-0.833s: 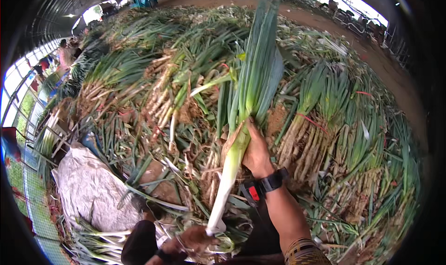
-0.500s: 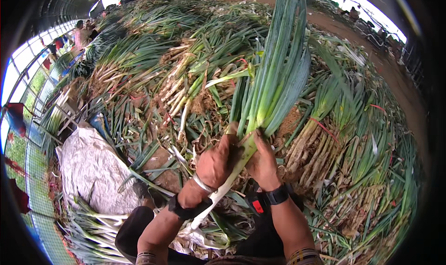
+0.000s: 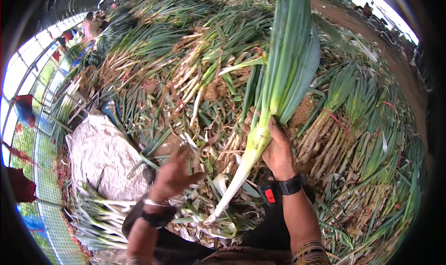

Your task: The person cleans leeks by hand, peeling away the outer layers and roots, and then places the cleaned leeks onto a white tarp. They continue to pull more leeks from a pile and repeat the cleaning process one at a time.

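A large leek (image 3: pixel 238 179) slants across the middle, its white root end low and its broad green leaves rising past the top edge. My right hand (image 3: pixel 278 152) is wrapped round it where the white shank turns green, thumb along the front. Apart from the leek, to its left, my left hand (image 3: pixel 174 174) is smeared by motion; its thumb and fingers look spread, and I see nothing in them. Under both hands lie peeled leaves and trimmings (image 3: pixel 223 232).
Peeled leeks (image 3: pixel 100 225) lie at lower left beside a pale sack (image 3: pixel 104 165). Bundled leeks with red ties (image 3: pixel 320 130) cover the right, and heaps of unpeeled leeks (image 3: pixel 153 56) stretch away behind. A green mesh fence (image 3: pixel 51 181) runs along the left; a person (image 3: pixel 90 27) is at far left.
My left hand has let go of the leek and swung left and down, away from it. My right hand still grips the leek, which sits slightly farther right in view.
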Available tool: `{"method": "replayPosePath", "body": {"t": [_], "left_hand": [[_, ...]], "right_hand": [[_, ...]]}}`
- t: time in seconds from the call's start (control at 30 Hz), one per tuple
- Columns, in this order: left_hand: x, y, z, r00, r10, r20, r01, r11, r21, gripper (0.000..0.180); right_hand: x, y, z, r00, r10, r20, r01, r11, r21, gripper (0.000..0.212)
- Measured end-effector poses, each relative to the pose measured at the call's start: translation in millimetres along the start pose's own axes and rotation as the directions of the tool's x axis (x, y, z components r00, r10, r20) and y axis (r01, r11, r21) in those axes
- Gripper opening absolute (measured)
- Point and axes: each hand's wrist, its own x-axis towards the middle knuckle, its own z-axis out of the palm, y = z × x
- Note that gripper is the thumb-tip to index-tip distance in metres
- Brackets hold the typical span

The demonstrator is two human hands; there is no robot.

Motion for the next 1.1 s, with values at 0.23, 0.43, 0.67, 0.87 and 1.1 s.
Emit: {"method": "replayPosePath", "body": {"t": [0.23, 0.43, 0.67, 0.87, 1.1], "left_hand": [[49, 81, 45, 0.984, -0.084, 0.157, 0.169, 0.167, -0.971, 0.025], [24, -6, 31, 0.914, -0.383, 0.136, -0.018, -0.372, -0.928, 0.013], [-35, -131, -8, 0.672, -0.740, 0.008, 0.048, 0.032, -0.998, 0.012], [-110, -193, -43, 0.761, -0.648, 0.037, 0.583, 0.708, 0.397, 0.040], [-61, -77, -7, 0.990, 0.036, 0.135, 0.108, 0.410, -0.906, 0.100]], "right_hand": [[-1, 16, -9, 0.984, -0.159, -0.086, 0.132, 0.957, -0.257, 0.033], [-4, -32, 1, 0.957, -0.289, -0.013, 0.284, 0.945, -0.160, 0.040], [-9, -70, -49, 0.870, -0.432, -0.237, 0.475, 0.863, 0.171, 0.025], [-8, -81, -65, 0.885, -0.403, -0.233, 0.451, 0.867, 0.212, 0.023], [3, -73, -98, 0.891, -0.428, -0.151, 0.451, 0.807, 0.381, 0.021]]}}
